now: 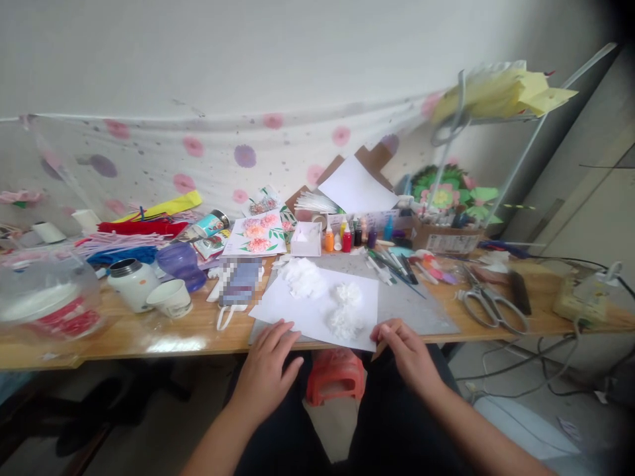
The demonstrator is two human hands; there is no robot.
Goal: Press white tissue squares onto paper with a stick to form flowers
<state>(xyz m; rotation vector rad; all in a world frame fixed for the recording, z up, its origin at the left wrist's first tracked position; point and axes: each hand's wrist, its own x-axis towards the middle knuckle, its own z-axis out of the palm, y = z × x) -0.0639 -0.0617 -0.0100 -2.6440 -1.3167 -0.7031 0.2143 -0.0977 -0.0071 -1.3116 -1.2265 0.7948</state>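
A white sheet of paper (297, 320) lies on a grey mat (431, 317) at the table's front edge. Several fluffy white crumpled tissue-like clumps rest on it: one clump (302, 277) at the upper left, another (347, 295) on the right, and a third (344, 322) just below that. My left hand (268, 363) is open at the sheet's lower left edge, fingers spread. At the lower right corner, my right hand (404, 350) has its fingers curled together beside the paper; what they pinch, if anything, is too blurred to make out.
Behind the sheet are a small white box (306, 239), paint bottles (347, 238) and a picture of flowers (258, 233). Large scissors (491, 307) lie on the right. To the left stand a paper cup (170, 299), a white jar (131, 285) and a plastic tub (54, 297).
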